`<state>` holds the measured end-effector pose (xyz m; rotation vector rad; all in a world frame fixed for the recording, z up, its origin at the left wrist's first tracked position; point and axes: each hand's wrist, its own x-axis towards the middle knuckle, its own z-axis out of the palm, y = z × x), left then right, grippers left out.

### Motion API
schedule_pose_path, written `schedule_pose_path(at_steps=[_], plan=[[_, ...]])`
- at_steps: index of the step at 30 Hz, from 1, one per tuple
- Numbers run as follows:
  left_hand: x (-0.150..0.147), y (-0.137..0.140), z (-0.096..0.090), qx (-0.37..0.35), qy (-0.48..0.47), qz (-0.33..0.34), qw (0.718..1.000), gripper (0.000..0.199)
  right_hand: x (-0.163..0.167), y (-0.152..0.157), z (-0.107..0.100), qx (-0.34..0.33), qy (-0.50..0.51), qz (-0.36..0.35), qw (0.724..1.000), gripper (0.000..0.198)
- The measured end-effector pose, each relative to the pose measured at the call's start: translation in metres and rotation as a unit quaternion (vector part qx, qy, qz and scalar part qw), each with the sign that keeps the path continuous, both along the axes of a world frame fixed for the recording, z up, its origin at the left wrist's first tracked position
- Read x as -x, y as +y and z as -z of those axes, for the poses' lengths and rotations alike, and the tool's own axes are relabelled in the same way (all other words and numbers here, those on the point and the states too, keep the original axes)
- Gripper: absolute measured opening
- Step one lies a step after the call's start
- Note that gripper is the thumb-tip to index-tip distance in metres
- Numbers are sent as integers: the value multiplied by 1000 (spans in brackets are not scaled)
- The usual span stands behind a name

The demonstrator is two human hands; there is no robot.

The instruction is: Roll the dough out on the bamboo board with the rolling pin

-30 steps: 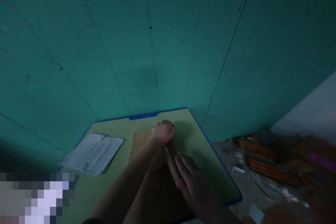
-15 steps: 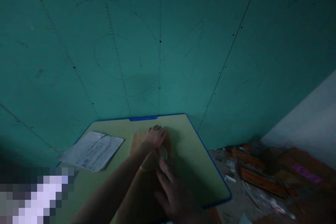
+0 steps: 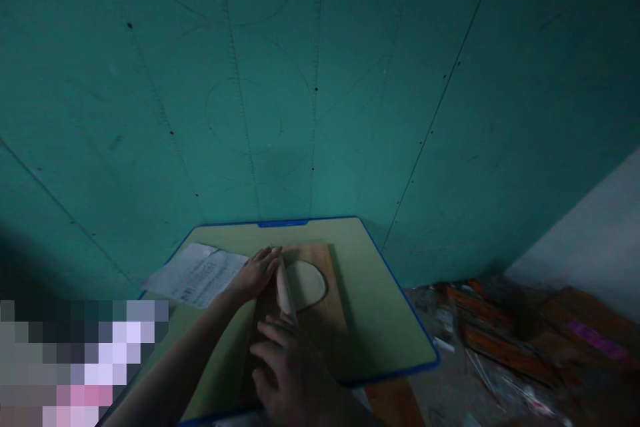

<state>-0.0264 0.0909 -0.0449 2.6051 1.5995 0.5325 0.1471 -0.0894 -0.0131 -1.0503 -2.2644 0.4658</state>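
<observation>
Head view: your left hand (image 3: 257, 272) and right hand (image 3: 285, 367) lie flat and open on the rolling pin (image 3: 285, 287), its long axis running away from you, dough disc (image 3: 306, 283) just right.

Bystanders on and around the low table

A printed paper sheet (image 3: 197, 273) lies at the left edge of the green, blue-rimmed table (image 3: 380, 320), near its far left corner. Behind the far edge rises a teal wall panel (image 3: 350, 80) marked with pencilled lines and circles. Off the right edge, orange packets and scraps (image 3: 495, 340) litter the floor.
</observation>
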Motion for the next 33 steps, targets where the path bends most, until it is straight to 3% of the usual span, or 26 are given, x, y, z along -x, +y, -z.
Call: schedule_pose_path(at_steps=[5,12,20,26,33], plan=[[0,-8,-1,2,15,-23,1000,50,-15,7,1,-16,-57,42,997,36],[-37,-2,-8,-2,44,-49,998,39,-51,26,4,-41,-106,101,988,66],[-69,19,-12,-5,48,-68,996,40,-75,57,20,-16,-117,208,971,51],[-38,-5,-7,-12,32,-50,998,48,-47,32,11,-2,-104,159,982,63],[10,-43,-3,-30,28,-28,999,47,-23,6,-1,9,-147,126,981,59]])
